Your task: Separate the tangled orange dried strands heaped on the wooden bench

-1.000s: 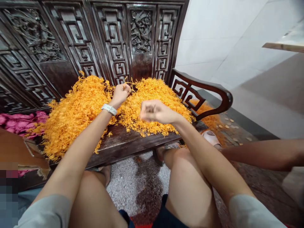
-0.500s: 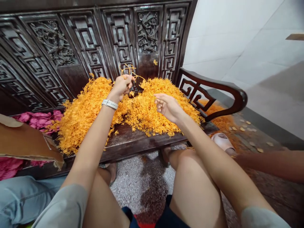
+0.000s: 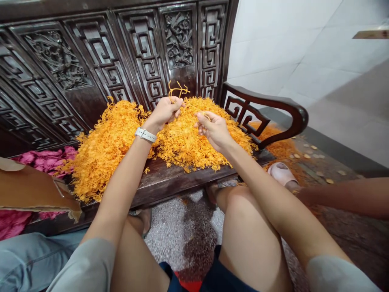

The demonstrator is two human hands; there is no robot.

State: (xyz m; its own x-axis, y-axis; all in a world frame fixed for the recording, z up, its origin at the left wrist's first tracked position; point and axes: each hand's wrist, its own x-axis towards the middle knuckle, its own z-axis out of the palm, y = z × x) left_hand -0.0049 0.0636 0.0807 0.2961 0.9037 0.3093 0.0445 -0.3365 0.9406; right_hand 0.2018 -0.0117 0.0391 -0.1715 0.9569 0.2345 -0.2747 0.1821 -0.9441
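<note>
Two heaps of small orange plastic flower pieces lie on the dark wooden bench: a left heap (image 3: 100, 150) and a right heap (image 3: 185, 146). Over the right heap, my left hand (image 3: 167, 111) is closed in a pinch on a thin, branching orange plastic stem (image 3: 179, 90), whose bare twigs stick up above the fingers. My right hand (image 3: 214, 129) is just to the right, thumb and fingertips pinched on the stem's other end. The thin stem stretches between the two hands. A pale watch strap (image 3: 146, 134) is round my left wrist.
The carved bench back (image 3: 100, 52) rises behind the heaps, and a curved armrest (image 3: 273, 101) bounds the right side. At left are a cardboard box (image 3: 33, 186) and pink flowers (image 3: 45, 160). Another person's jeans (image 3: 33, 255) and a sandalled foot (image 3: 282, 174) are close by.
My left hand has moved right with the stem. My right hand, earlier apart with fingers loosely curled, has now pinched the stem's end. A loose orange piece in mid-air is gone from view.
</note>
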